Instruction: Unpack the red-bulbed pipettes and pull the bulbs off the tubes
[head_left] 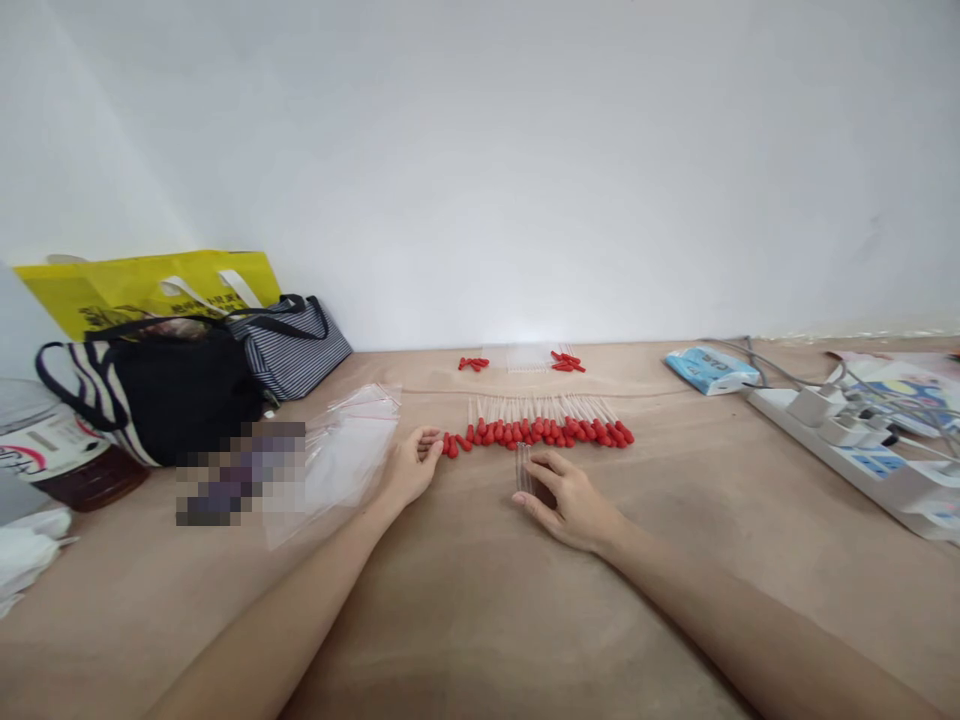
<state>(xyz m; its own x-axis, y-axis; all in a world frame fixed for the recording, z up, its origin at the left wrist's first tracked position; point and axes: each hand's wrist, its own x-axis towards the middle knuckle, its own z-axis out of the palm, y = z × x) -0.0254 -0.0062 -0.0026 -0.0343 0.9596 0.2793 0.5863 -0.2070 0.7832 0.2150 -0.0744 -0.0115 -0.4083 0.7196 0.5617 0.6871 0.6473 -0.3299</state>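
Observation:
My left hand (415, 466) rests on the table with bent fingers, its thumb and fingertips closed at a small red rubber bulb (451, 447) at the left end of a row. The row of thin clear tubes with red bulbs (555, 432) has its bulb ends facing me and its tubes pointing to the wall. My right hand (566, 500) lies below the row, thumb and fingers spread apart. Its fingertips touch or nearly touch a few bare clear tubes (523, 468) lying side by side. Parts of those tubes are hidden by the fingers.
Behind the row lie two small piles of red bulbs (473, 364) (568, 362) and a clear plastic bag (529, 358). Clear zip bags (345, 450) spread at left, near bags (292, 345) and a drink bottle (90, 470). At right are a tissue pack (711, 370) and a power strip (862, 455) with cables.

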